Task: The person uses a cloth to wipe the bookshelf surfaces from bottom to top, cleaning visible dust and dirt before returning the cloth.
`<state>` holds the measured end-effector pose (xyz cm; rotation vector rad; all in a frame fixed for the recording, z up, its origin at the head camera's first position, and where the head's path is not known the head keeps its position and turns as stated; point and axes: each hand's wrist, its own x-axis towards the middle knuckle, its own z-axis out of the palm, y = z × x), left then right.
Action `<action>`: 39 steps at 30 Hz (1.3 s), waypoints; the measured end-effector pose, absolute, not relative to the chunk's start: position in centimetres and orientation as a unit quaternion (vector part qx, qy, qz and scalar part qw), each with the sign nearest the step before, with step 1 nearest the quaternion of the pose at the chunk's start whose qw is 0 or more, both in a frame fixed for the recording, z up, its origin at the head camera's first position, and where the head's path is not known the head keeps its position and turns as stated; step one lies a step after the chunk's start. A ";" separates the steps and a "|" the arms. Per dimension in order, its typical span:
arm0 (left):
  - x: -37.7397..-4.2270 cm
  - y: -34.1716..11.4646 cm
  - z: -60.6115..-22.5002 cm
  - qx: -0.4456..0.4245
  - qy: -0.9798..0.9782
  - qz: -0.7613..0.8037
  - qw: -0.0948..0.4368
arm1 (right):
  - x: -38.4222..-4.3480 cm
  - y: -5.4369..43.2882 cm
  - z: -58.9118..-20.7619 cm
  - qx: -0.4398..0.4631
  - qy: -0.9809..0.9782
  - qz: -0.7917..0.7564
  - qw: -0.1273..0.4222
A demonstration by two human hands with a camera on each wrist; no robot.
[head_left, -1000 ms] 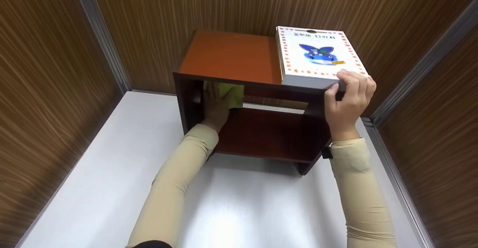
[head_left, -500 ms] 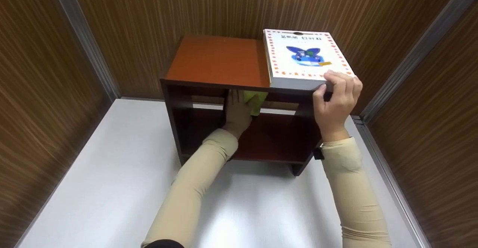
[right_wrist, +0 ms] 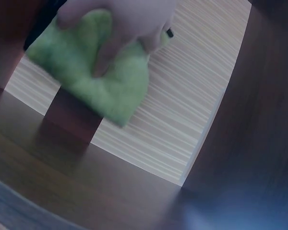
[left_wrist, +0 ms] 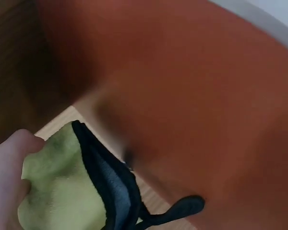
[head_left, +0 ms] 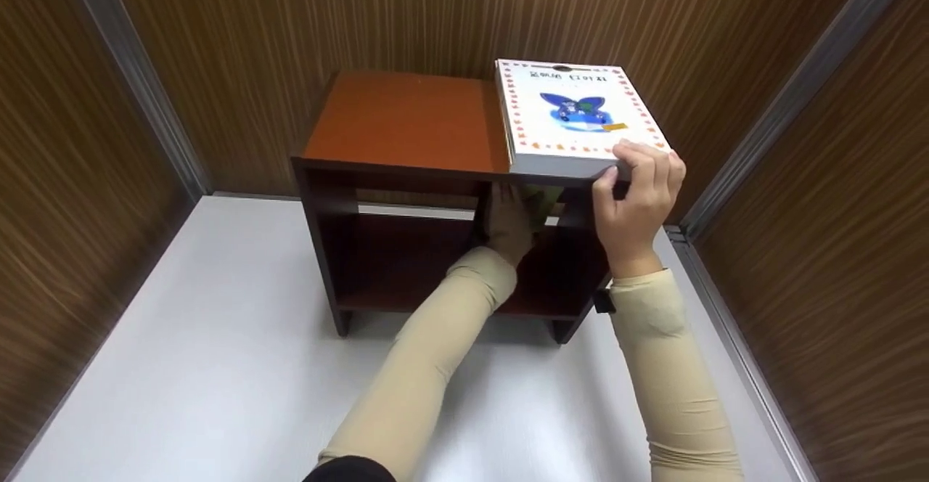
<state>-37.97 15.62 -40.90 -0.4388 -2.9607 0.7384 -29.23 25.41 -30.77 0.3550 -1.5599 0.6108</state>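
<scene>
Green cloth [right_wrist: 122,96] is held by the left hand [head_left: 509,221] inside the dark brown shelf [head_left: 406,123], beneath the right half of its top panel. In the head view, the left forearm, in its beige sleeve [head_left: 406,366], is stretched up and to the right from the lower edge, with the hand reached into the compartment and partly shaded. From the right wrist, the cloth is seen bunched between thumb and fingers; whether it touches the wood cannot be told. Dark trim and a dark strap [left_wrist: 182,209] are shown along the cloth's side in the left wrist view.

The right hand [head_left: 639,195] is clamped on the near right corner of a thick white-covered book [head_left: 573,137], its fingers bent over the cover and its thumb set against the front edge. Whether 1 volume or a stack is held there cannot be told. On the cover, a blue winged figure, a reddish border and a small yellow-orange patch are printed. Above the figure, 1 line of dark characters is seen, too blurred to be read.
</scene>
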 end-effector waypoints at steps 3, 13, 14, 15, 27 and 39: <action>-37.9 16.6 -40.6 -0.133 -0.957 0.257 0.029 | -29.2 25.3 -30.8 0.159 -0.688 0.269 0.655; -38.0 17.4 -40.1 -0.123 -0.951 0.281 0.043 | -29.0 25.5 -30.6 0.160 -0.692 0.265 0.652; -38.0 17.3 -40.0 -0.124 -0.950 0.284 0.042 | -29.0 25.5 -30.6 0.160 -0.693 0.265 0.651; -38.0 17.2 -40.0 -0.126 -0.949 0.286 0.043 | -29.0 25.5 -30.6 0.160 -0.693 0.265 0.651; -38.0 16.0 -39.9 -0.148 -0.950 0.268 0.061 | -28.9 25.6 -30.7 0.156 -0.699 0.265 0.645; -38.1 14.0 -39.8 -0.128 -0.970 0.204 0.023 | -28.5 25.0 -30.3 0.159 -0.696 0.269 0.647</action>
